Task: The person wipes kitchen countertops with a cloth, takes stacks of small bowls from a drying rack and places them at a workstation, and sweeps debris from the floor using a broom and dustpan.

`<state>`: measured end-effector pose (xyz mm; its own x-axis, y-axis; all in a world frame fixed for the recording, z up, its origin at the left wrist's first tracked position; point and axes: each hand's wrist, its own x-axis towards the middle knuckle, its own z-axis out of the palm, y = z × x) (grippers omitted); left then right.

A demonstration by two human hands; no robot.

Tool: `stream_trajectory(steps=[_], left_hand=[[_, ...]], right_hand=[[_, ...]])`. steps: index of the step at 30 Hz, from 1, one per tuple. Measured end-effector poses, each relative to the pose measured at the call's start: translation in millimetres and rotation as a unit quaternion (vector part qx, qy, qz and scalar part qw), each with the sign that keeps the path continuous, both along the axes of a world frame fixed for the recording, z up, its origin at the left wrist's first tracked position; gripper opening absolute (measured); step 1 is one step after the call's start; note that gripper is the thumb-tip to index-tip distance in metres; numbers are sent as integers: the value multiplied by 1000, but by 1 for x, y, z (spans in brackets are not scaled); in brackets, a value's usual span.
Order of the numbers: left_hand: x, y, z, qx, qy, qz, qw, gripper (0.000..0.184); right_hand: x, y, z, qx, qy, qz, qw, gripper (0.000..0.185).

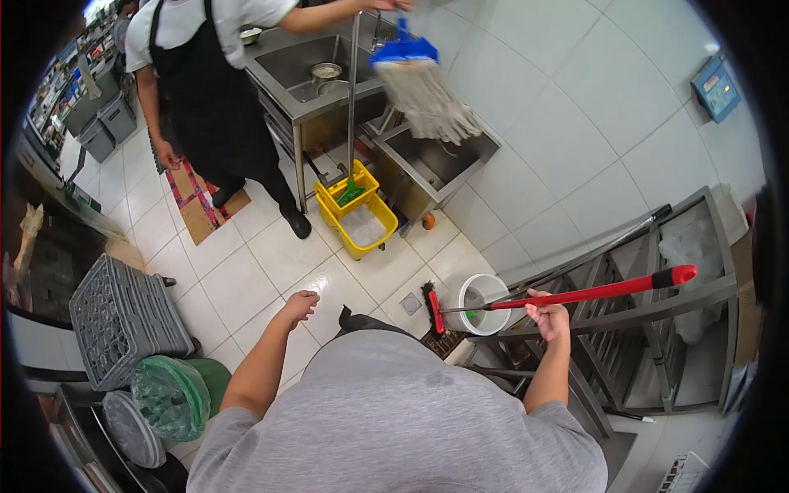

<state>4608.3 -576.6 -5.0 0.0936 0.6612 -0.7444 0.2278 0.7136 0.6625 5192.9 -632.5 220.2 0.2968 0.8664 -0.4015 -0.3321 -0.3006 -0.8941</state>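
My right hand (548,317) is closed around the red handle of a long floor brush (592,291). The handle runs across a white bucket (483,306), and the red brush head with dark bristles is just left of the bucket. My left hand (302,307) is held out over the tiled floor, fingers loosely curled and apart, with nothing in it. Ahead, a person in a black apron (215,90) has an arm stretched toward a mop with a blue head (407,51) and grey strands, over a low sink (444,168).
A yellow mop bucket (355,215) with greyish water stands ahead. To the left are stacked grey dish racks (127,316) and a green bin (215,382) with a plastic liner. A metal shelf frame (633,345) is on my right. A steel sink counter (283,90) stands behind the mop bucket.
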Motion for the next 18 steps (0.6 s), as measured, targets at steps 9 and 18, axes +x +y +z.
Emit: stream_trajectory(steps=[9, 18], left_hand=[[80, 29, 10, -56, 3, -196, 979, 50], [156, 170, 17, -35, 38, -186, 981, 55]], right_hand=[[65, 16, -16, -111, 21, -59, 992, 22], [138, 73, -63, -287, 182, 159, 927, 87]])
